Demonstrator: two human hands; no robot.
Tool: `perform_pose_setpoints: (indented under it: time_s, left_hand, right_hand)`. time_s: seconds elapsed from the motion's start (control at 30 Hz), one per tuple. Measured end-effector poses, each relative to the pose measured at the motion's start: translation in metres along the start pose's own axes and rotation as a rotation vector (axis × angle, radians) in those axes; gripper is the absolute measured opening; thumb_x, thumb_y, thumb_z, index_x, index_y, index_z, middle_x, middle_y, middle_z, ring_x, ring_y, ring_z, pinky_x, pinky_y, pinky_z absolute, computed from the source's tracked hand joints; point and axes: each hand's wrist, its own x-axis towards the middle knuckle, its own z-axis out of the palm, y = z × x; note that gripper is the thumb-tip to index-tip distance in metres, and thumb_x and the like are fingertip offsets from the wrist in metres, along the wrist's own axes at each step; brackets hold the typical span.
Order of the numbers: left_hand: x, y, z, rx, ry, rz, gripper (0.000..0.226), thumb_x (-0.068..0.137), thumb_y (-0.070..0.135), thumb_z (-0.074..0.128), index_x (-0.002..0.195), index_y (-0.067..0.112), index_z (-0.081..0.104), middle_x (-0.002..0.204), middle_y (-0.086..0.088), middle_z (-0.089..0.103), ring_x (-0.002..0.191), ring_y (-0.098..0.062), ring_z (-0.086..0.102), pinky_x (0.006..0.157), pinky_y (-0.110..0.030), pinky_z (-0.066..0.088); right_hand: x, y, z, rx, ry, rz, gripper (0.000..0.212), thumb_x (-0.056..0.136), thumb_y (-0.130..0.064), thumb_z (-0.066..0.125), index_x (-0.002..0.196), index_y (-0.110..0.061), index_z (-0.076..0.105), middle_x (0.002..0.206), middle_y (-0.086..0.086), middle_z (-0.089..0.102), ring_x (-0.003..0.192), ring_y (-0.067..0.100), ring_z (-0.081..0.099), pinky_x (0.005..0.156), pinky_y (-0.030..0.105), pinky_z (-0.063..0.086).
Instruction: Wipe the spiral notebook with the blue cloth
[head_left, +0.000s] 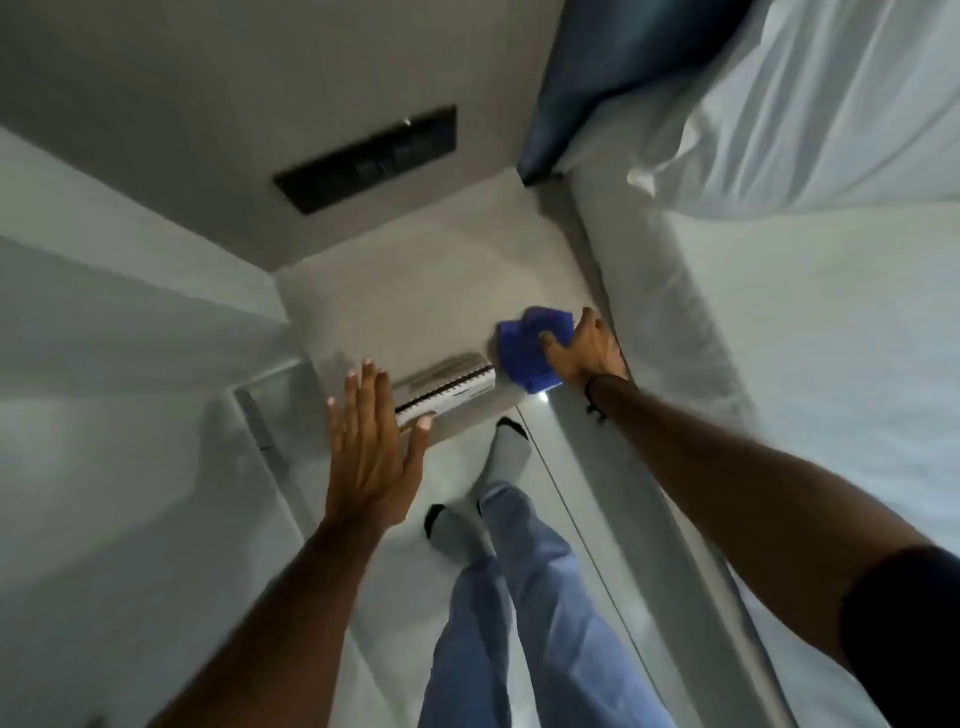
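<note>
A pale spiral notebook (451, 383) lies flat on a low grey bedside surface (405, 306), its dark spiral binding along the near edge. My left hand (370, 441) hovers over the notebook's left end, fingers spread and straight, the thumb tip at the near edge; whether it touches is unclear. To the right of the notebook lies the crumpled blue cloth (524, 348). My right hand (584, 349) rests on the cloth's right side, fingers curled into it.
A bed (810, 322) with white sheets and a pillow (810, 104) fills the right side, its edge running beside my right arm. A dark switch panel (366, 158) sits on the wall behind. My legs and socked feet (506, 452) stand on the pale floor below.
</note>
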Motion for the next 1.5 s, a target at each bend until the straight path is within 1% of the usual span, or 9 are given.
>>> perform_pose_setpoints:
  time_s: [0.3,0.4,0.63,0.8,0.93,1.1,1.2,1.33,1.5]
  left_hand:
    - [0.01,-0.009,0.053,0.219,-0.075,-0.039,0.083,0.101,0.05,0.041,0.163,0.001,0.015,0.173,-0.017,0.012,0.161,-0.035,0.012,0.129,-0.06,0.014]
    - [0.015,-0.01,0.047,0.255,-0.191,-0.051,0.091,0.096,0.047,0.051,0.163,0.001,0.011,0.173,-0.016,0.008,0.162,-0.035,0.009,0.129,-0.059,0.012]
    - [0.05,-0.021,0.01,0.343,-0.305,0.142,0.1,0.081,0.038,0.072,0.16,-0.001,0.023,0.169,-0.021,0.022,0.158,-0.042,0.019,0.125,-0.064,0.021]
    - [0.087,-0.039,0.012,0.522,-0.368,0.397,0.101,0.087,0.045,0.066,0.162,0.001,0.016,0.172,-0.022,0.011,0.159,-0.044,0.009,0.125,-0.066,0.013]
    - [0.095,-0.051,0.023,0.58,-0.302,0.5,0.099,0.091,0.071,0.03,0.165,0.008,0.011,0.171,-0.026,0.004,0.159,-0.047,0.008,0.124,-0.067,0.012]
    - [0.101,-0.058,0.03,0.612,-0.3,0.589,0.103,0.09,0.049,0.058,0.165,0.01,-0.001,0.172,-0.024,-0.005,0.16,-0.045,0.0,0.124,-0.067,0.008]
    - [0.103,-0.06,0.032,0.651,-0.296,0.613,0.103,0.092,0.054,0.055,0.164,0.012,-0.005,0.172,-0.022,-0.007,0.16,-0.043,-0.002,0.126,-0.067,0.01]
    - [0.105,-0.061,0.033,0.704,-0.288,0.641,0.103,0.092,0.061,0.048,0.164,0.011,-0.006,0.172,-0.021,-0.007,0.16,-0.042,-0.002,0.127,-0.066,0.009]
    - [0.104,-0.062,0.034,0.7,-0.291,0.639,0.1,0.095,0.06,0.047,0.164,0.011,-0.005,0.173,-0.021,-0.007,0.161,-0.041,-0.003,0.127,-0.065,0.009]
  right_hand:
    - [0.057,0.026,0.067,0.162,0.075,0.314,0.067,0.077,-0.048,0.074,0.127,-0.01,0.051,0.128,0.015,0.057,0.118,0.035,0.054,0.097,0.053,0.05]
    - [0.054,0.026,0.068,0.28,0.051,0.366,0.046,0.078,-0.041,0.073,0.111,-0.011,0.06,0.113,0.011,0.067,0.105,0.033,0.064,0.091,0.051,0.055]
    - [-0.036,0.039,0.068,0.831,0.27,0.647,0.025,0.076,-0.029,0.07,0.091,-0.015,0.055,0.09,0.004,0.063,0.088,0.028,0.064,0.071,0.037,0.052]
    - [-0.108,0.026,0.113,1.078,0.313,0.852,0.031,0.073,-0.023,0.078,0.09,-0.017,0.052,0.092,0.006,0.065,0.087,0.029,0.064,0.072,0.033,0.049]
    - [-0.12,-0.012,0.148,1.301,0.248,0.862,0.035,0.072,-0.018,0.08,0.094,-0.017,0.053,0.1,0.012,0.07,0.096,0.031,0.068,0.087,0.045,0.057]
    - [-0.108,-0.058,0.148,1.575,0.165,0.775,0.042,0.067,-0.014,0.084,0.092,-0.027,0.052,0.098,0.003,0.07,0.089,0.021,0.069,0.079,0.036,0.061]
    - [-0.106,-0.063,0.14,1.686,0.217,0.802,0.046,0.062,-0.013,0.087,0.088,-0.03,0.053,0.095,0.002,0.071,0.083,0.017,0.07,0.068,0.029,0.06]
    - [-0.105,-0.06,0.142,1.62,0.205,0.86,0.046,0.068,-0.009,0.086,0.099,-0.02,0.053,0.107,0.007,0.07,0.094,0.023,0.069,0.074,0.03,0.059]
    - [-0.093,-0.046,0.13,1.671,0.156,0.887,0.046,0.062,-0.014,0.09,0.088,-0.025,0.053,0.103,0.002,0.067,0.09,0.019,0.067,0.067,0.028,0.056]
